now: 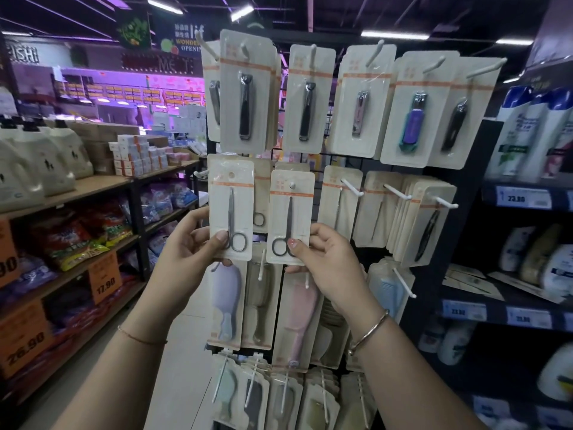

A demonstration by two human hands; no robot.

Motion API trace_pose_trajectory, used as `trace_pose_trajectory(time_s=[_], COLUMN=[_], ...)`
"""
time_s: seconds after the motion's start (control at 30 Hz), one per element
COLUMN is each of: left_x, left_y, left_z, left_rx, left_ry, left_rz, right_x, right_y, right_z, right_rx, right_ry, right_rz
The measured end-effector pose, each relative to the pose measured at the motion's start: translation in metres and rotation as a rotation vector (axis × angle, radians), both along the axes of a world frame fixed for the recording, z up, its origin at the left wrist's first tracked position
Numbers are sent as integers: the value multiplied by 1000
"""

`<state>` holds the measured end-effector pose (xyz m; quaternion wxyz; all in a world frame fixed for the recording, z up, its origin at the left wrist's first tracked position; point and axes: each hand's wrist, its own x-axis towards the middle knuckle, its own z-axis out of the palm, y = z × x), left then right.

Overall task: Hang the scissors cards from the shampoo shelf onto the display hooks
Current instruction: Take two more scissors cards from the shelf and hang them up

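— What's in your hands?

— My left hand pinches the bottom of one scissors card, thumb over the scissors' loops. Its hang hole is free of any hook. My right hand grips the bottom of a second scissors card, whose hole already sits on a white hook.

— Where on the rack?

— Second row, towards the left edge of the display rack, under the nail-clipper cards.

— And the shelf?

— Shampoo bottles fill the shelf at the right; flat cards lie on a lower shelf.
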<state>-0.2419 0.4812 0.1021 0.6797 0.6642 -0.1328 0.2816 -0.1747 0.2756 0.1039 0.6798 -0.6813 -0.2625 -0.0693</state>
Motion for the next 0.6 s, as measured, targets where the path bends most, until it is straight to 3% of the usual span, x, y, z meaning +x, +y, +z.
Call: trace_pose_trajectory(time_s=[0.6], left_x=[45], left_y=[8], left_z=[10], left_rx=[99], left_ry=[140], left_rz=[65], right_x=[24], right_y=[13], right_z=[3], right_rx=[-28], right_ry=[21], right_rz=[-64])
